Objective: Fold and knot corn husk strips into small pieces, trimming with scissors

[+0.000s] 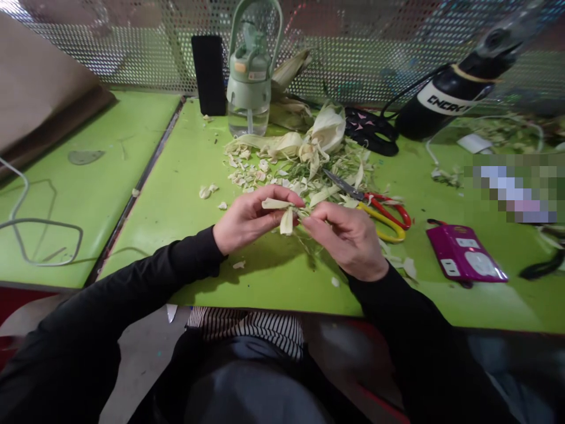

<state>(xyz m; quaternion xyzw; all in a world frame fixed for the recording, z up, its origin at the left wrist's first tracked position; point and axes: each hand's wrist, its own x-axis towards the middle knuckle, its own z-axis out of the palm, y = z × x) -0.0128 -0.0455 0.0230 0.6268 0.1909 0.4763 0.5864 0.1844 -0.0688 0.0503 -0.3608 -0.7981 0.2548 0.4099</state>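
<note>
Left hand (260,215), right hand (346,235): bare, angled inward above bright-green bench (278,285); pale, narrow, papery husk piece (286,221) (drooping toward the wearer) pinched in both grips.

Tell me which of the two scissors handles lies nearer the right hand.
The yellow handle: it lies just beyond the right hand, whereas the red handle sits past the yellow one, farther from that hand.

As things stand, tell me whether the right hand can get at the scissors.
Likely yes: the scissors lie close beside the right hand, largely uncovered, though that hand would probably have to let go of the pale husk strips first.
</note>
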